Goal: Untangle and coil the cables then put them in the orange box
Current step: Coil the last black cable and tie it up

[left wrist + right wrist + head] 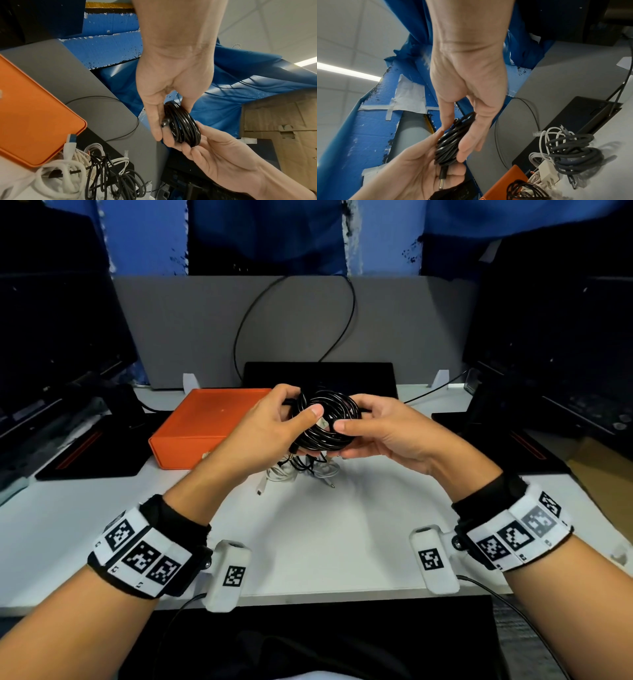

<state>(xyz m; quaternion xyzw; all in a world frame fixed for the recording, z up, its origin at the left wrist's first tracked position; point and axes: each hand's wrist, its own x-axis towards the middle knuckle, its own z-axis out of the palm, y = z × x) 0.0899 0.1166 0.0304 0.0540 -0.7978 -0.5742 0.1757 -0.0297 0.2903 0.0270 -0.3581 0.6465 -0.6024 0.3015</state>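
Both hands: left hand [270, 424] and right hand [380, 429] pinch one black coil [327, 422] between thumbs and fingers, held above the tabletop [325, 529].
Coil end: a jack plug [441, 180] hangs loose under the loops.
Risk 1: coil likely springs open if either pinch eases; nothing ties it.
Risk 2: loose plug may snag the tangled pile [96, 174] directly below.
Orange box [205, 422]: just left of the hands, lying open; short move, but loops could catch its rim.
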